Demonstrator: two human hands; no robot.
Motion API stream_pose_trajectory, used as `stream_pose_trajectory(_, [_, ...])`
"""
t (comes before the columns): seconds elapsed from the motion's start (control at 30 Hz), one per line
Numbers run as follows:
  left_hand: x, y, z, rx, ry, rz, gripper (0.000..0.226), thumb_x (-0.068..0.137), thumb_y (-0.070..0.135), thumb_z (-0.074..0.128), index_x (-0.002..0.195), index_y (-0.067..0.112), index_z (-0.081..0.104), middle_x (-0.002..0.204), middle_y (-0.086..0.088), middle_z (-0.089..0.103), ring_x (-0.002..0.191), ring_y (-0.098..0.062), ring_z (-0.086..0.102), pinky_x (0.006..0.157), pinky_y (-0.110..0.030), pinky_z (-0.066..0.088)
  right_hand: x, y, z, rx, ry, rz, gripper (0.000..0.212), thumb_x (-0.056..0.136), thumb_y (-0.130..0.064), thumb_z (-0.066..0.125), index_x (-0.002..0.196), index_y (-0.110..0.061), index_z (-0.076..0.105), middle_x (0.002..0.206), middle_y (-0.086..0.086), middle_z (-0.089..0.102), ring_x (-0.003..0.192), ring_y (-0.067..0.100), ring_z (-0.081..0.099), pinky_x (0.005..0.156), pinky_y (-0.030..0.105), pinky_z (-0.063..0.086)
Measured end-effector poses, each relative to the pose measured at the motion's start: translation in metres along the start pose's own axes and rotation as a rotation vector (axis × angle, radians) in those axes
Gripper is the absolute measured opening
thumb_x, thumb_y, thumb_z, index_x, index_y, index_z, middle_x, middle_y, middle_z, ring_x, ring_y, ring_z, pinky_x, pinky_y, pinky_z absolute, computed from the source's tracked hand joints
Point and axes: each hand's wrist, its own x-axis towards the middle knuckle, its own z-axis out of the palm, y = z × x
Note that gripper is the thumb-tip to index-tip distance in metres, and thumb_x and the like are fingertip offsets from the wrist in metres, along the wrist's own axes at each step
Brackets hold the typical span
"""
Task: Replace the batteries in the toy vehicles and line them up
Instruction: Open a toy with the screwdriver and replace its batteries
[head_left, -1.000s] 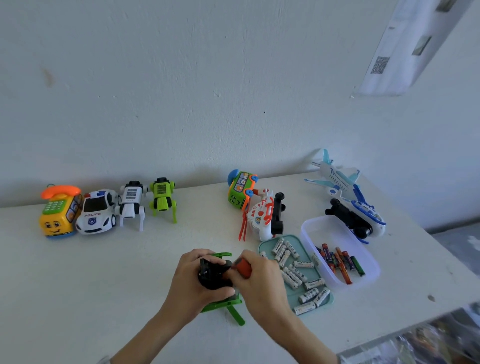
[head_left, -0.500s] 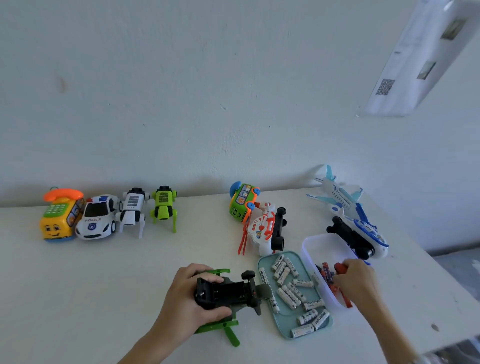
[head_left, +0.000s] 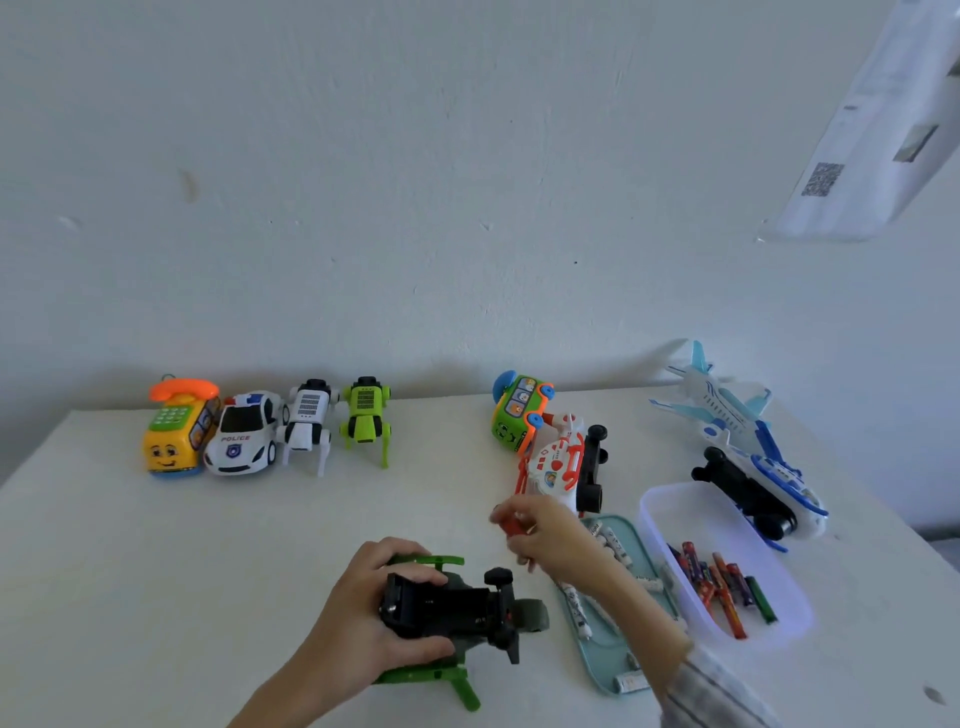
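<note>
My left hand grips a green toy vehicle turned underside up, its black base and battery bay facing me. My right hand hovers just above and to the right of it, closed on a small red-handled screwdriver. White batteries lie on a teal tray, partly hidden by my right forearm. Coloured batteries lie in a clear tub. A yellow phone car, a police car, a white robot dog and a green robot dog stand in a row by the wall.
A green bus and a red-and-white helicopter lie behind my right hand. Two blue-and-white planes sit at the far right near the table's right edge. A paper with a QR code hangs on the wall.
My right hand went from the toy to the clear tub and has now swung back left toward the toy. My left hand has kept hold of the toy.
</note>
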Motion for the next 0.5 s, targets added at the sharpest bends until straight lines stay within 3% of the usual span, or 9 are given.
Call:
stream_pose_trajectory(0.1, [-0.004,0.000,0.002,0.001,0.027,0.025,0.056,0.044,0.055,0.086,0.096,0.052,0.067,0.110,0.022,0.055,0.110,-0.001,0.050,0.093,-0.019,0.043,0.020,-0.001,0.019,-0.115,-0.040,0.014,0.044,0.086,0.007,0.049,0.120,-0.019,0.060,0.117,0.008,0.057,0.085,0.016,0.060,0.080,0.028,0.055])
stream_pose_trajectory(0.2, [-0.006,-0.002,0.004,0.000,0.048,0.039,0.056,0.044,0.055,0.086,0.097,0.050,0.067,0.111,0.018,0.055,0.111,-0.003,0.050,0.093,-0.018,0.042,0.030,0.000,0.033,-0.317,-0.007,0.011,0.047,0.088,0.005,0.049,0.126,-0.021,0.057,0.125,0.006,0.050,0.111,0.021,0.051,0.092,0.024,0.040])
stream_pose_trajectory(0.37, [-0.007,-0.005,0.008,0.036,0.064,0.060,0.055,0.045,0.054,0.085,0.097,0.048,0.067,0.114,0.025,0.050,0.111,-0.003,0.049,0.091,-0.008,0.036,0.015,0.005,0.028,-0.245,0.059,-0.009,0.039,0.088,-0.007,0.060,0.124,-0.022,0.059,0.118,0.002,0.054,0.103,0.015,0.054,0.084,0.022,0.045])
stream_pose_trajectory(0.5, [-0.005,-0.008,0.009,0.043,0.079,0.086,0.055,0.045,0.055,0.084,0.097,0.047,0.067,0.114,0.027,0.051,0.110,0.000,0.049,0.089,-0.005,0.036,-0.018,0.024,0.012,-0.141,0.241,0.008,0.028,0.088,-0.006,0.060,0.111,-0.021,0.065,0.099,-0.005,0.061,0.081,0.005,0.057,0.064,0.012,0.047])
